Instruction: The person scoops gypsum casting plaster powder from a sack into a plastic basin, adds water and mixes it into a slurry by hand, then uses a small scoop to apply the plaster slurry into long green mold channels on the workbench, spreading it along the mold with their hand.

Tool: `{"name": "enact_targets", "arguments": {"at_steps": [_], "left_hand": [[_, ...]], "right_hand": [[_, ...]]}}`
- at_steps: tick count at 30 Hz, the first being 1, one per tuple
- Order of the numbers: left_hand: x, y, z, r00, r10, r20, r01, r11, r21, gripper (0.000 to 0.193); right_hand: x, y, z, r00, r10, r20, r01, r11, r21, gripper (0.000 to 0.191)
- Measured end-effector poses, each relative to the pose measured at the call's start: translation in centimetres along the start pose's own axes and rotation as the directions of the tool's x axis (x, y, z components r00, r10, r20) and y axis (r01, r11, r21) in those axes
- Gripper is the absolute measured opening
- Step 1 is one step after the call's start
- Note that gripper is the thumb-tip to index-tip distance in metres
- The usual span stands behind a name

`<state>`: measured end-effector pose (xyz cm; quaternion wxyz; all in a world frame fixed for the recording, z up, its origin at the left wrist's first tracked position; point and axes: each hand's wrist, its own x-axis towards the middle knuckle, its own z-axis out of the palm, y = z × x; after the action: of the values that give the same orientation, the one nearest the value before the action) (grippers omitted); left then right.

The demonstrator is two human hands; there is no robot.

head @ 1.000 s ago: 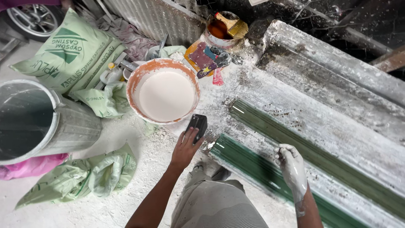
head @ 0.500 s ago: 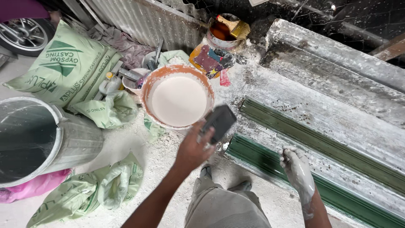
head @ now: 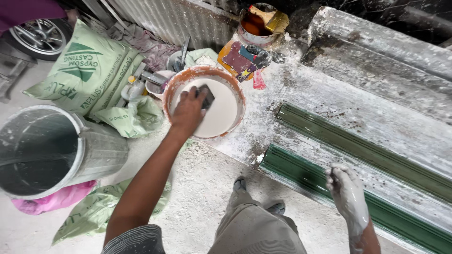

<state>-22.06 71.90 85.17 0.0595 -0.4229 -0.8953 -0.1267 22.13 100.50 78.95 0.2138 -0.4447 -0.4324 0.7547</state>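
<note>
from the head camera, the left hand [head: 188, 111] is reaching into the orange-rimmed bucket of white plaster [head: 221, 110], fingers closed around a dark flat tool [head: 207, 96], perhaps a scraper, its edge touching the plaster. the right hand [head: 347, 192], coated in white, is resting open and empty on the green mould [head: 310, 175].

Plaster casting workshop: gypsum sacks [head: 89, 70], green moulds [head: 367, 155].

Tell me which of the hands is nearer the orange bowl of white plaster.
Left. The left hand is over the orange bowl, holding a dark scraper. The right hand rests apart on the green mould.
</note>
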Motion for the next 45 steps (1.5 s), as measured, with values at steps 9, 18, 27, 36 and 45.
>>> {"name": "enact_targets", "arguments": {"at_steps": [9, 18, 27, 36, 45], "left_hand": [[1.9, 0.4, 6.5, 0.908, -0.172, 0.382, 0.178, 0.984, 0.02, 0.059], [1.3, -5.0, 5.1, 0.714, -0.362, 0.599, 0.686, 0.193, -0.701, 0.043], [1.2, -4.1, 1.6, 0.627, -0.393, 0.673, 0.658, -0.196, -0.727, 0.05], [3.5, 2.9, -2.6, 0.804, -0.177, 0.568, 0.522, -0.247, -0.816, 0.049], [7.1, 14.6, 3.1, 0.763, -0.057, 0.644, 0.599, -0.309, -0.738, 0.046]], "right_hand": [[-0.7, 1.7, 1.2, 0.999, -0.002, 0.05, 0.002, 1.0, 0.007, 0.012], [-0.7, 1.4, -0.5, 1.0, 0.006, -0.012, -0.006, 0.999, 0.045, 0.013], [-0.9, 1.5, -1.7, 0.999, 0.017, -0.052, -0.013, 0.996, 0.09, 0.015], [-2.2, 2.0, -3.7, 0.995, -0.051, -0.088, 0.062, 0.991, 0.119, 0.011], [-5.2, 1.9, -6.0, 0.972, -0.068, -0.227, 0.117, 0.97, 0.212, 0.012]]}}
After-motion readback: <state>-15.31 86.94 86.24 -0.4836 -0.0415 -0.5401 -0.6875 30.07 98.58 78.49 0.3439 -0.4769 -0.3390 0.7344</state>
